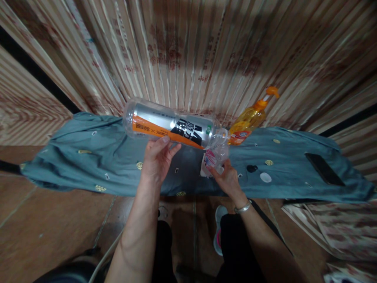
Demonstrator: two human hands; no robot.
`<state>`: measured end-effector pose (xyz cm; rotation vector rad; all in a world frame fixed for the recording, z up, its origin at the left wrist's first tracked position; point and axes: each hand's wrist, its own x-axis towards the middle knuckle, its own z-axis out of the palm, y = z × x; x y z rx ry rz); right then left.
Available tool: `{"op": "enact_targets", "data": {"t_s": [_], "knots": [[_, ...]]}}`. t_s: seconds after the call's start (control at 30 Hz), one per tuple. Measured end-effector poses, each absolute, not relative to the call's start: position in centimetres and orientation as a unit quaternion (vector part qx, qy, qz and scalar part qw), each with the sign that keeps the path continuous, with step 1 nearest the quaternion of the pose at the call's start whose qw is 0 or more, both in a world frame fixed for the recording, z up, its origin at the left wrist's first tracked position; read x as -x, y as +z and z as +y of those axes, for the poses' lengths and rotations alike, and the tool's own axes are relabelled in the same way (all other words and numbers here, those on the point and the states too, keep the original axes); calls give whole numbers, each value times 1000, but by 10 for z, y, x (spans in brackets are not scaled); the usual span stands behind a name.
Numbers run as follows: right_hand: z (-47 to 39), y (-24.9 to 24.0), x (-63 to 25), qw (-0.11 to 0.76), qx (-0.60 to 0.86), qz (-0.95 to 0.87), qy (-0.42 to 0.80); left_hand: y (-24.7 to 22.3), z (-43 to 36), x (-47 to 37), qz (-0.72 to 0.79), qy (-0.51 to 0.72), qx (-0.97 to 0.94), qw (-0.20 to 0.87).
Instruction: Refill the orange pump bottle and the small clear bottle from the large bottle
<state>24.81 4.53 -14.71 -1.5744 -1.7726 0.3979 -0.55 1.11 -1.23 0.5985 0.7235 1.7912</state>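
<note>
My left hand (157, 159) is closed around a large clear plastic bottle (167, 124) with a silver and orange label. The bottle lies nearly level, its neck pointing right. In my right hand (226, 177) is a small clear plastic bottle (222, 152) with a pink label, its top close to the large bottle's mouth; whether the two touch I cannot tell. Any liquid inside either one is hard to make out. Just behind stands an orange pump bottle (247, 122) of yellow-orange liquid. A small whitish item (204, 169) lies partly hidden behind the small bottle.
A teal patterned cloth (118, 157) covers the narrow table. Toward the right lie a black phone (324, 169), a white disc (265, 177) and a small black piece (251, 168). A pleated curtain (182, 51) hangs along the back, with dark poles at both sides.
</note>
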Motion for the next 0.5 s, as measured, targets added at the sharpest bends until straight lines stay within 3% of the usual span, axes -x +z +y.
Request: {"op": "enact_targets", "data": {"t_s": [0.5], "knots": [[43, -139, -246, 347, 622, -679, 175, -11, 11, 5, 316, 749, -258, 522]]}}
